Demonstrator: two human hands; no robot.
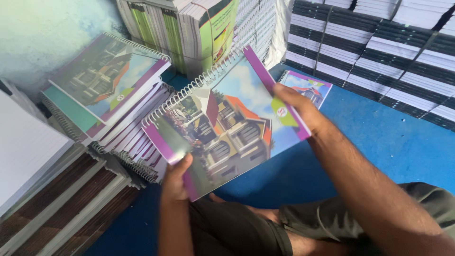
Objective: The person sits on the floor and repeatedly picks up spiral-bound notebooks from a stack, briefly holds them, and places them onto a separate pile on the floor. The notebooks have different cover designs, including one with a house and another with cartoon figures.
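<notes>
Blue floor [388, 147]: notebook stacks [123, 118], bundled paper blocks [379, 52].

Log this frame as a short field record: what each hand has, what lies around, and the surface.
left hand: grips the lower corner of the spiral notebook
right hand: grips the notebook's far purple edge
notebook state: lifted, tilted, house picture on the cover
left of it: slanted notebook stack with like covers
behind the right hand: single notebook lying flat
back: bundled book piles
surface: blue floor

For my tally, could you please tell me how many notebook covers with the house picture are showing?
3: one held in both hands, one topping the pile at left, one flat on the blue floor behind the right hand. Those stacked beneath the pile are hidden.
</notes>
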